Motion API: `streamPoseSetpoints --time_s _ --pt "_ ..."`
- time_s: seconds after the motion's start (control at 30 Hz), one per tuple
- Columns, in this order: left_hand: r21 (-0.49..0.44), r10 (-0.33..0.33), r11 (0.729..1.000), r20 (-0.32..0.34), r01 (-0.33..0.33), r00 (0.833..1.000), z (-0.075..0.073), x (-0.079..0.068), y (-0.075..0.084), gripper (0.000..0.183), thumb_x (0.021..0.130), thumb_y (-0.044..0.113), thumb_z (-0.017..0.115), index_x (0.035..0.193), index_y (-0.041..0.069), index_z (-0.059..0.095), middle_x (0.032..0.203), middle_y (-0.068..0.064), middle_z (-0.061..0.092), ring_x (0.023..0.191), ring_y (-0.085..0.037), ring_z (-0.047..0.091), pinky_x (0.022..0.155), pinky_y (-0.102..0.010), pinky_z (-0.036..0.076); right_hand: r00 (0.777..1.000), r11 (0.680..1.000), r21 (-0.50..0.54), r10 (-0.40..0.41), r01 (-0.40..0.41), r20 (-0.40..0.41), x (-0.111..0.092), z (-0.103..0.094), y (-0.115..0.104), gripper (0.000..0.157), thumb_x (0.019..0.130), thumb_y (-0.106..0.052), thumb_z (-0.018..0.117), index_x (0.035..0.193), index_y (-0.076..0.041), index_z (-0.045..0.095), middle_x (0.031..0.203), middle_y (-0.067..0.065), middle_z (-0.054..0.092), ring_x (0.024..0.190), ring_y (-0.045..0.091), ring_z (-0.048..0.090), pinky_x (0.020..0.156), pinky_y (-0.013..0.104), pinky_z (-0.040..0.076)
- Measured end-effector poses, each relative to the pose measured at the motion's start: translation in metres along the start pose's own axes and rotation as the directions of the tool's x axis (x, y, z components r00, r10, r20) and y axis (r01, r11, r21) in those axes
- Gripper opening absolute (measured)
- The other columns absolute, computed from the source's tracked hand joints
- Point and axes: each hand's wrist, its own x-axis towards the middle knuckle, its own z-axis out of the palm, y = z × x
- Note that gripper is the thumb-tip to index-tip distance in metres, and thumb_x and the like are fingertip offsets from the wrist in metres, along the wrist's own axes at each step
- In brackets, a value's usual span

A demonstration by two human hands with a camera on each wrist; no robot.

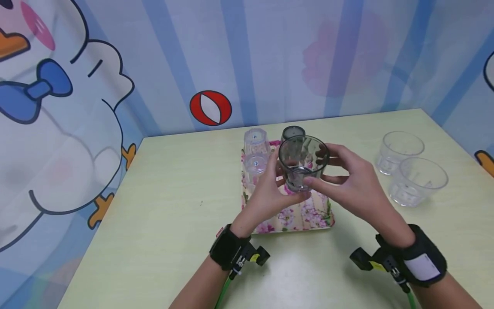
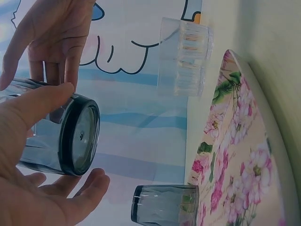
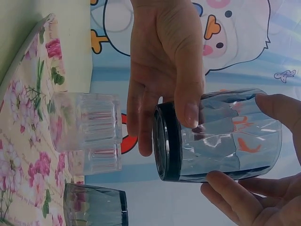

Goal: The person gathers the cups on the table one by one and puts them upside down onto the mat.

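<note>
Both hands hold a grey-tinted drinking glass, mouth up, above a floral-patterned tray. My left hand grips its left side, with the thumb near the base. On the other side, my right hand pinches it between thumb and fingers. The left wrist view shows the thick dark base of the held glass between the hands. A second grey glass stands upside down on the tray. Two clear glasses are also upturned there, along the tray's left side.
Two clear glasses, one farther back and one nearer, stand mouth up at the right of the pale table. Behind the table hangs a blue cartoon-printed backdrop. Green cables run from the wrist cameras.
</note>
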Motion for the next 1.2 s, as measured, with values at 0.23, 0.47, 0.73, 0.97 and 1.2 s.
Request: streamPoseSetpoints --time_s 0.23,0.47,0.73,0.97,1.2 --pt "0.023 0.027 0.999 -0.008 -0.026 1.0 -0.0009 -0.0002 0.0006 0.1 0.076 0.022 0.081 0.146 0.046 0.014 0.138 0.002 0.05 0.13 -0.016 0.049 0.11 -0.04 0.045 1.0 1.0 0.024 -0.003 0.003 0.0 0.0002 -0.0014 0.0001 0.068 0.083 -0.033 0.074 0.139 -0.01 0.045 0.128 0.013 0.057 0.117 0.032 0.06 0.082 0.033 0.059" --pt "0.033 0.037 0.999 -0.015 -0.037 0.999 -0.0024 -0.0014 0.0019 0.1 0.076 0.021 0.081 0.148 0.044 0.014 0.143 0.001 0.044 0.133 -0.019 0.047 0.11 -0.041 0.045 1.0 0.999 0.037 0.004 -0.003 -0.005 -0.0015 -0.0035 -0.0018 0.063 0.084 -0.032 0.073 0.139 -0.014 0.047 0.126 0.012 0.059 0.112 0.035 0.064 0.078 0.031 0.06" --pt "0.076 0.041 0.996 -0.028 -0.039 0.999 -0.0037 -0.0024 0.0041 0.095 0.076 0.024 0.081 0.147 0.04 0.019 0.136 0.0 0.05 0.129 -0.017 0.049 0.11 -0.04 0.045 1.0 0.999 0.039 -0.006 0.007 -0.015 -0.0021 -0.0053 -0.0018 0.061 0.085 -0.03 0.072 0.138 -0.016 0.047 0.124 0.012 0.061 0.109 0.032 0.066 0.076 0.028 0.061" --pt "0.098 0.048 0.994 -0.043 -0.044 0.998 -0.0066 -0.0035 0.0064 0.098 0.075 0.025 0.081 0.148 0.041 0.018 0.138 0.0 0.049 0.131 -0.016 0.048 0.111 -0.039 0.043 1.0 1.0 0.032 -0.002 0.002 -0.014 -0.0025 -0.0076 -0.0011 0.058 0.086 -0.031 0.071 0.137 -0.017 0.048 0.124 0.01 0.063 0.112 0.026 0.065 0.077 0.015 0.058" --pt "0.102 0.054 0.994 -0.055 -0.049 0.997 -0.0093 -0.0049 0.0077 0.097 0.074 0.025 0.082 0.148 0.04 0.021 0.134 0.0 0.052 0.129 -0.015 0.049 0.112 -0.04 0.043 1.0 1.0 0.015 0.012 -0.012 -0.01 -0.0033 -0.0084 0.0003 0.056 0.087 -0.032 0.07 0.137 -0.019 0.049 0.122 0.008 0.064 0.109 0.02 0.066 0.075 0.009 0.055"
